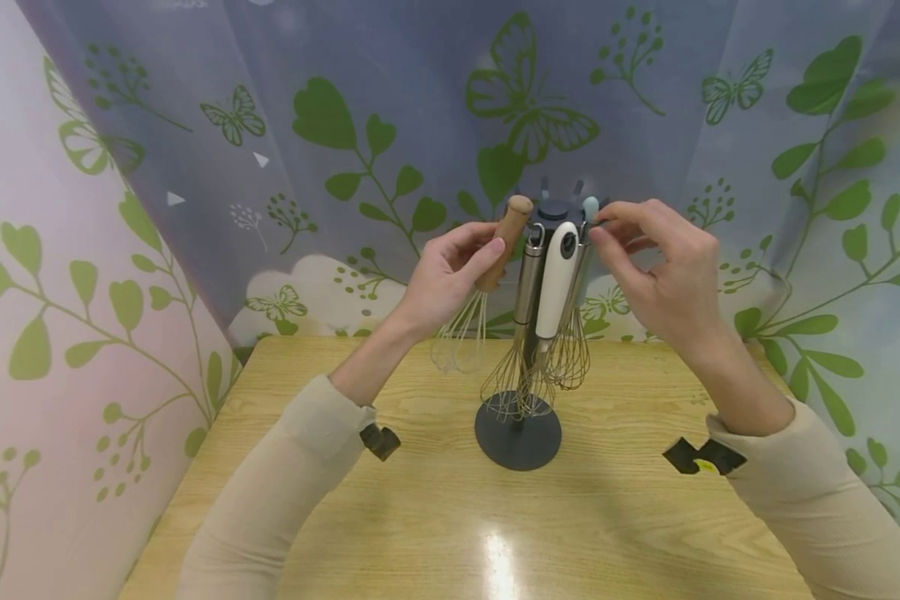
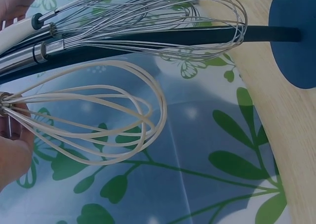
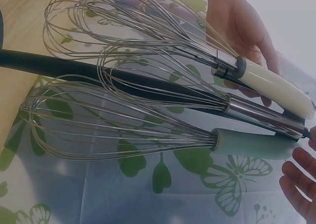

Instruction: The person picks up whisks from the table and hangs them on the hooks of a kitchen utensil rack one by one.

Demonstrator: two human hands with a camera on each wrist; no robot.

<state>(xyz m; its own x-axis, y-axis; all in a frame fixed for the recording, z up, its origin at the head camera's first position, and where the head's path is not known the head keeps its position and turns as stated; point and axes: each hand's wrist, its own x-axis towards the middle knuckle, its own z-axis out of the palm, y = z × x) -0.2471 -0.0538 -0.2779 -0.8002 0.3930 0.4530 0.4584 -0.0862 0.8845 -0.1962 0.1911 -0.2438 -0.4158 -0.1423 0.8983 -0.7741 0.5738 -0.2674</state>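
Observation:
In the head view my left hand grips the wooden handle of a whisk, tilted at the left of a dark utensil stand. Its cream-coloured loops hang down, and they fill the middle of the left wrist view. My right hand is at the stand's top right, thumb and forefinger pinching the loop end of a steel-handled whisk. Close by those fingertips hangs a mint-handled whisk. A white-handled whisk hangs at the front, with another steel-handled whisk to its left.
The stand rises from a round base on a wooden table, with bare hooks at the back of its top. A patterned curtain with green leaves and butterflies closes off the back and sides.

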